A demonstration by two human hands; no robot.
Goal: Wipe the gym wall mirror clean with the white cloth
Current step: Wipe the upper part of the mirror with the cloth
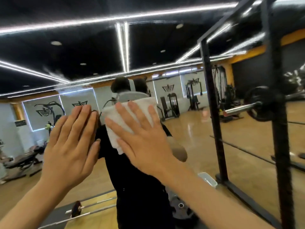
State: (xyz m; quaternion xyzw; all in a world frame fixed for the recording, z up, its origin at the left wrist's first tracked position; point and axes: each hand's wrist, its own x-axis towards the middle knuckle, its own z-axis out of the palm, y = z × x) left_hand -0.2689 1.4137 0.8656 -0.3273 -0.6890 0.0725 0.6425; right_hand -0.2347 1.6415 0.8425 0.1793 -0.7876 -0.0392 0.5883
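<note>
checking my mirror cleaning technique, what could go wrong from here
The bare left hand looks pressed flat on the large wall mirror, so it may leave fresh prints. The right hand only presses the folded white cloth with straight fingers; it could slip. Wiping rightward nears the chrome barbell end on the black steel rack.

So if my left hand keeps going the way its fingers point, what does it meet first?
Probably only bare mirror: the left hand points up along it, and the cloth lies off to its right. Depth is unclear.
</note>
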